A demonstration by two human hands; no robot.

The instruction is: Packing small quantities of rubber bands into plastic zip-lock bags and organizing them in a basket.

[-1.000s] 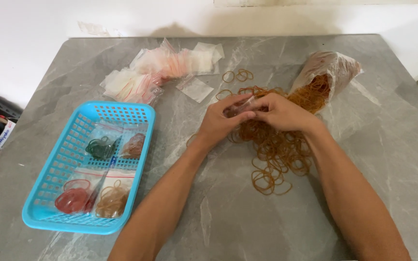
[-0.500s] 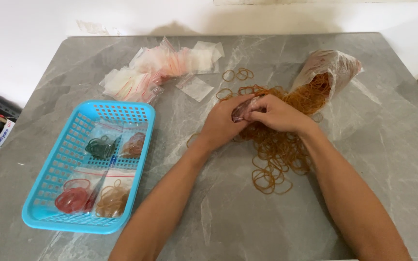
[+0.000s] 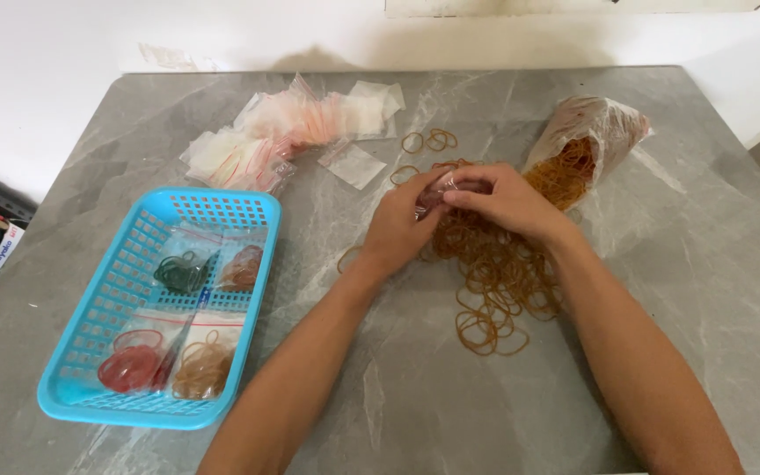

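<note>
Small clear zip bag (image 3: 440, 195) pinched between left hand (image 3: 402, 224) and right hand (image 3: 507, 204) above loose rubber bands (image 3: 494, 273); judged light, limp, slippery; best gripped at mouth edge.

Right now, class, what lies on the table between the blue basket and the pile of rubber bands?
In the head view, only the left forearm crosses that stretch; otherwise bare grey table.

grey marble-look table (image 3: 415, 413) with pale veining, fills most of the view. white wall (image 3: 63, 53) runs along its far edge and left side, scuffed patch near the table's back-left corner. dark clutter at far left, low down. light even and soft, faint shadows
</note>
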